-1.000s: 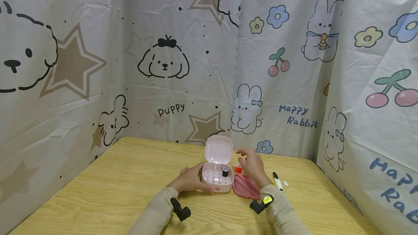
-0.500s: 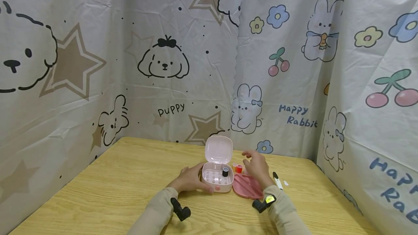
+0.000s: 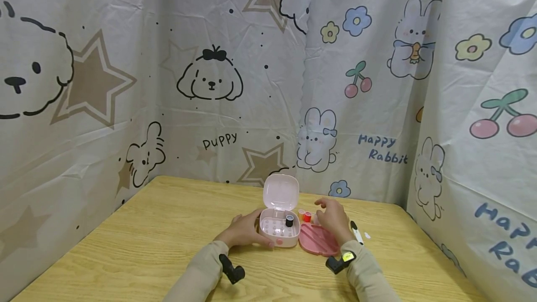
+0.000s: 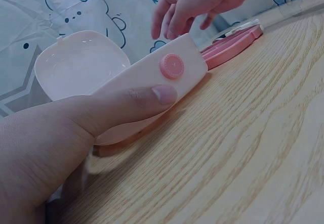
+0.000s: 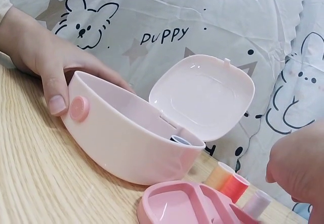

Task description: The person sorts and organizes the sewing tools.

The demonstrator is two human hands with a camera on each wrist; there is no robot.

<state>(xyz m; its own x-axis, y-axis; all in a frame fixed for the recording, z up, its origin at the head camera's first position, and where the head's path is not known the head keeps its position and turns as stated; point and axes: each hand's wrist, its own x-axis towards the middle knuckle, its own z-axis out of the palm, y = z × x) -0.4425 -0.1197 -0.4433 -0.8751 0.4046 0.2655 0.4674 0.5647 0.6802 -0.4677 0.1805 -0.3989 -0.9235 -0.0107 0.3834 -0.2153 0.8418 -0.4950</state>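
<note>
- Two questions: what's the left hand (image 3: 241, 233) got hold of, and is the right hand (image 3: 333, 218) carrying anything?

- Left one grips the pale pink box (image 5: 131, 138) by its left side. The left wrist cam shows the thumb (image 4: 131, 105) lying across the front, just beside the round pink button (image 4: 172, 66); the other fingers go round behind, tips hidden. Right one hovers with fingers loosely bent, and the left wrist cam shows them free.

- Cool, and where's the box sitting?

- On the wooden table (image 4: 243, 133), lid (image 5: 202, 95) raised at the back. The head cam looks right down inside: one black spool (image 3: 289, 221) standing upright. Right wrist cam only catches that spool's top over the rim, and from the left wrist it's hidden behind the box wall.

- Anything further out?

- Darker pink tray (image 5: 169, 204) just right of the box. Past it, the right wrist cam gets three spools clearly: orange spool (image 5: 218, 174), red spool (image 5: 235, 187), pale lilac spool (image 5: 257, 204). That lilac one's hard to pick out from the head. Head cam does give you a black-and-white pen-like thing (image 3: 358, 234) plus a white scrap (image 3: 367, 235) beyond the right hand. Cartoon-print curtain (image 3: 251, 106) behind everything.
</note>
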